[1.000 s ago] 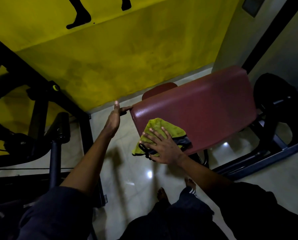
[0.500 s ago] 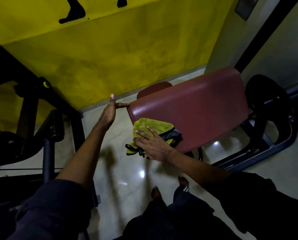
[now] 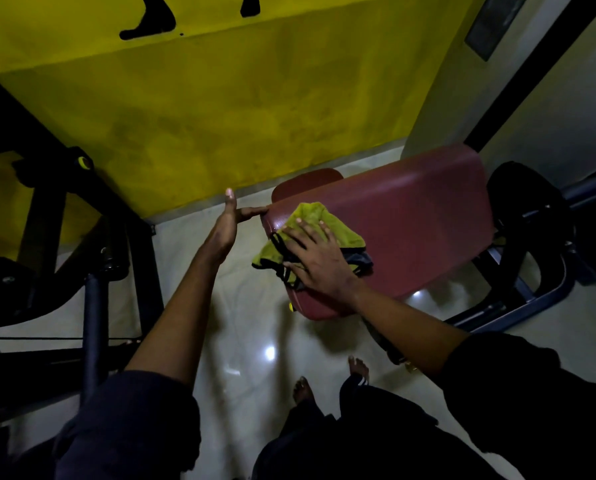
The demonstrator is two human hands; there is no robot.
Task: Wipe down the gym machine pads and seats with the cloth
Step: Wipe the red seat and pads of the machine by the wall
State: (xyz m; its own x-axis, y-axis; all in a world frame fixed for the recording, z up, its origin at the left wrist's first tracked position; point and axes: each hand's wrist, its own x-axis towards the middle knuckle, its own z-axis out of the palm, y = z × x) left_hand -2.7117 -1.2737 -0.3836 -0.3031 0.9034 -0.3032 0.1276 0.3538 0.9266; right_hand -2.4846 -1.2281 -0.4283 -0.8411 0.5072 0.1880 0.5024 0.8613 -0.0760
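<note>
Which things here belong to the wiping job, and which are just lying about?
For the job:
green cloth, pressed flat by the right hand
large red pad
small red seat behind it
left hand, touching the pad's end

Just about:
black machine frame at left
yellow wall
glossy floor

The red pad (image 3: 410,223) sits on a black frame (image 3: 476,318) that stands on the glossy pale floor (image 3: 248,327). On the pad's left end lies a bunched yellow-green cloth (image 3: 312,220) with black trim, one corner hanging past the left edge. The right hand (image 3: 320,263) lies flat on the cloth, fingers spread. The thumb of the left hand (image 3: 225,230) touches the pad's far left corner. Two bare feet (image 3: 301,389) stand on the floor near the pad's near edge.
</note>
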